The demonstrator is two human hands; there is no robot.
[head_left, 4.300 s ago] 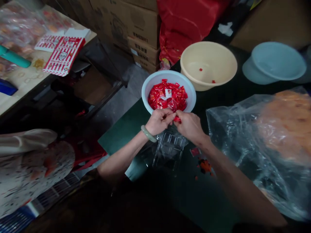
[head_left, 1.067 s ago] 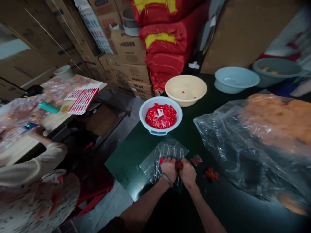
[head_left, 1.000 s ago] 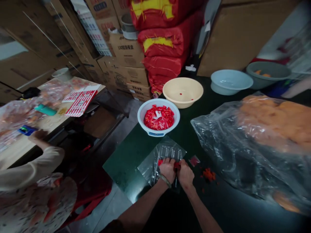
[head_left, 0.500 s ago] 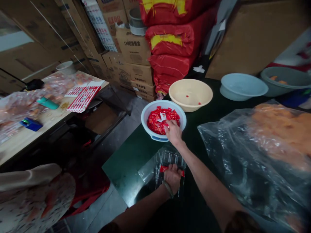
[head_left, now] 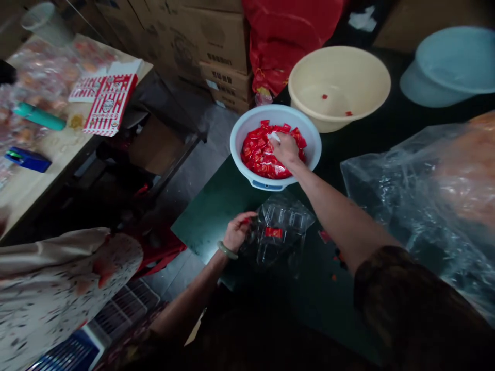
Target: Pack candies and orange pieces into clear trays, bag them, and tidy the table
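Observation:
My right hand reaches into the pale blue basin, its fingers closed on a small white packet. Shiny red packets fill much of that basin around the fingers. Closer to me, my left hand, with a bangle on the wrist, is at the left edge of a clear plastic tray. Its fingers are curled, and a bit of red, seemingly a red packet, shows between them. One more red packet lies on the tray, which rests on the dark green table.
Behind the basin stands a cream basin with two red bits. A blue-grey basin is at the right, above a large clear bag of orange-brown pieces. A side table at left holds bagged goods. A person's patterned garment shows lower left.
The view has tipped down and closer. My left hand has moved off the tray's middle to its left edge, uncovering a red packet. My right hand has gone further into the packets, onto the white one.

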